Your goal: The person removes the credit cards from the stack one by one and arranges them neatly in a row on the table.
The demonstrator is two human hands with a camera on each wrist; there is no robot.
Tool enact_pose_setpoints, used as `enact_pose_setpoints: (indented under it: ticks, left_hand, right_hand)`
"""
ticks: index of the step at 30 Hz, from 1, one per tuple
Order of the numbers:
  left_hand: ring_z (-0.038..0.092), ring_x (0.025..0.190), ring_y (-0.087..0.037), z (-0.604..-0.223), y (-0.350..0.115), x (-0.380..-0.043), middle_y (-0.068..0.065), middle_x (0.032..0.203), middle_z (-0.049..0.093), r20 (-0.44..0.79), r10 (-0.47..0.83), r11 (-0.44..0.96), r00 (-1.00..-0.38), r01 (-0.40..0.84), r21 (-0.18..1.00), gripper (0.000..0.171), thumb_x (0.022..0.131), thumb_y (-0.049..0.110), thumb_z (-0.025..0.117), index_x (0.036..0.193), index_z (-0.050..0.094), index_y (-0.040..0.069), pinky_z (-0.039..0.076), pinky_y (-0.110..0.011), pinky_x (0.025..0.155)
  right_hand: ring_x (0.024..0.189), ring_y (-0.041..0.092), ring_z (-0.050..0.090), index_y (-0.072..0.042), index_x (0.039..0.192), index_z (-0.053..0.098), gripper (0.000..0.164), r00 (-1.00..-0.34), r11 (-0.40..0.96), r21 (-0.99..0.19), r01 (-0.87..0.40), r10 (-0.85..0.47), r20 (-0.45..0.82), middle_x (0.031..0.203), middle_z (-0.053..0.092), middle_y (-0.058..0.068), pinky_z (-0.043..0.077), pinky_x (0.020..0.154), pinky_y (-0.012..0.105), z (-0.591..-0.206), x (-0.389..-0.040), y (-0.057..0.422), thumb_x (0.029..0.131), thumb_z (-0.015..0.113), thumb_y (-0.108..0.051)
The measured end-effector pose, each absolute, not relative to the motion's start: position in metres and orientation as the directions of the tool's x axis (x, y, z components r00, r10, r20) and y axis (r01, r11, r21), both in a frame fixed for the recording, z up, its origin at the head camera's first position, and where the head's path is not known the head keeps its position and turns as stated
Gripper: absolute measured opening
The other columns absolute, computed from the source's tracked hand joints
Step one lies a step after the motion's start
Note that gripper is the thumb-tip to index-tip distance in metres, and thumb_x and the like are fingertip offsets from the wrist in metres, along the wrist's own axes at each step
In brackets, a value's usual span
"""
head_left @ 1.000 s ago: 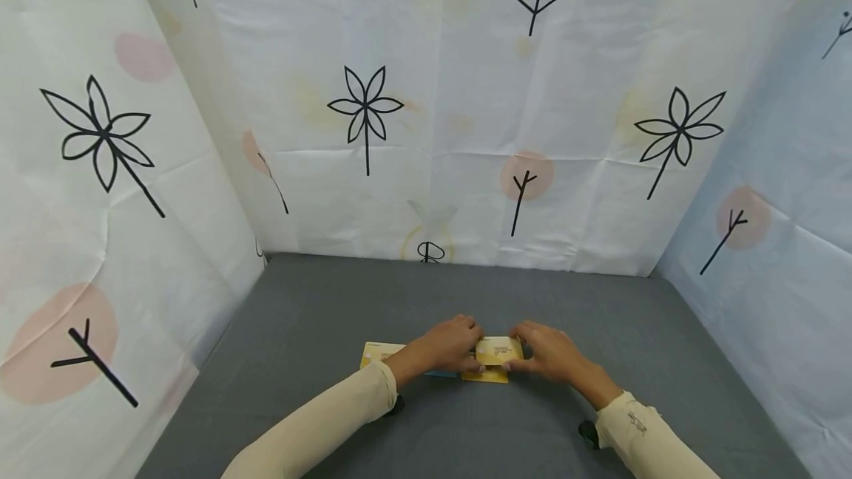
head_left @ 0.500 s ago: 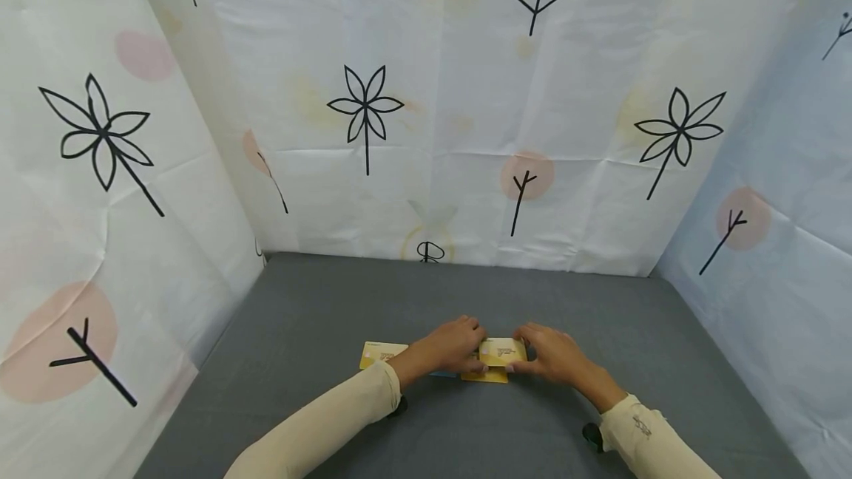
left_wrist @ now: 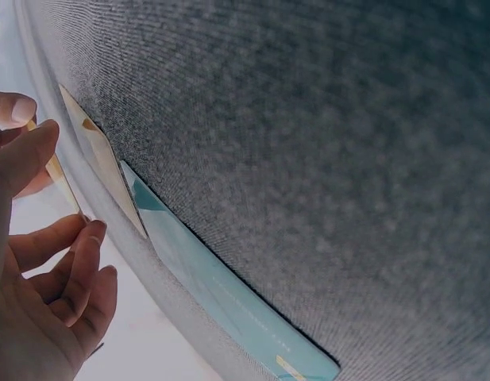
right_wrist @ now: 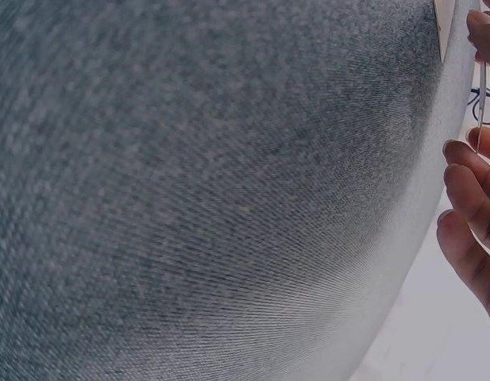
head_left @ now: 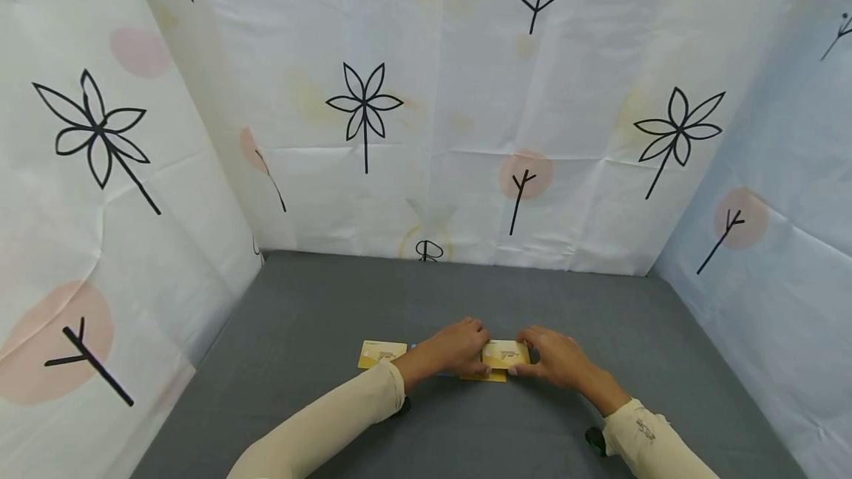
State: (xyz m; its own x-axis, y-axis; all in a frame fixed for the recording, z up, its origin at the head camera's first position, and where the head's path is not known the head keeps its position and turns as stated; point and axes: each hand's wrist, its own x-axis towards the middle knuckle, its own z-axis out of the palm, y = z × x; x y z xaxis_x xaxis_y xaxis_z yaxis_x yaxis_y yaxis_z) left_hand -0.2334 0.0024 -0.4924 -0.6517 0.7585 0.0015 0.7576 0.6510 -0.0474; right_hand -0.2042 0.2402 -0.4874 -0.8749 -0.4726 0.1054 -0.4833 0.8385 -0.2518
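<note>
A yellow bank card (head_left: 506, 355) is held raised above the table between my two hands. My left hand (head_left: 452, 350) pinches its left end between thumb and fingers. The right end is pinched by my right hand (head_left: 554, 358) in the same way. In the left wrist view the held card (left_wrist: 63, 181) appears edge-on, apart from the tabletop. Under it lies a second yellow card (head_left: 489, 375), partly covered in the head view. Beside that one is a blue card (left_wrist: 237, 286), mostly hidden behind my left hand in the head view.
Another yellow card (head_left: 381, 355) lies flat left of my left wrist, in line with the others. The dark grey tabletop (head_left: 346, 294) extends to patterned white cloth walls (head_left: 439, 198) at the back and both sides.
Both hands have shifted slightly right with the held card. More of the left yellow card and the blue card's far edge now show beside my left forearm.
</note>
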Motion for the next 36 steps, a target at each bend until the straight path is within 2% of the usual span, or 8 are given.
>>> enact_pose_setpoints:
  ticks: [16, 23, 36]
  left_hand:
    - [0.054, 0.099, -0.010, -0.493, 0.009, -0.234, 0.001, 0.118, 0.061, -0.010, 0.767, 0.642, -0.642, 0.767, -0.024, 0.052, 0.094, 0.055, 0.064, 0.130, 0.062, 0.018, 0.047, -0.024, 0.084]
    - [0.054, 0.098, -0.010, -0.499, 0.015, -0.233, 0.002, 0.114, 0.062, 0.022, 0.785, 0.619, -0.619, 0.784, -0.043, 0.050, 0.092, 0.055, 0.066, 0.127, 0.064, 0.018, 0.047, -0.024, 0.081]
    - [0.055, 0.096, -0.010, -0.496, 0.021, -0.228, 0.003, 0.112, 0.063, 0.042, 0.797, 0.604, -0.603, 0.793, -0.074, 0.048, 0.092, 0.057, 0.065, 0.122, 0.066, 0.019, 0.047, -0.024, 0.081]
  right_hand:
    - [0.079, 0.007, 0.056, -0.019, 0.109, 0.067, 0.049, -0.891, 0.852, -0.265, -0.451, -0.448, 0.075, 0.094, 0.061, -0.011, 0.044, 0.064, 0.029, -0.487, -0.203, 0.248, 0.080, 0.078, -0.057]
    - [0.075, 0.003, 0.052, -0.018, 0.107, 0.066, 0.048, -0.883, 0.845, -0.259, -0.467, -0.461, 0.088, 0.091, 0.058, -0.013, 0.042, 0.062, 0.027, -0.490, -0.200, 0.254, 0.079, 0.079, -0.055]
    - [0.078, 0.003, 0.054, -0.019, 0.108, 0.067, 0.050, -0.895, 0.853, -0.276, -0.442, -0.439, 0.076, 0.095, 0.061, -0.012, 0.045, 0.063, 0.029, -0.489, -0.194, 0.260, 0.079, 0.077, -0.059]
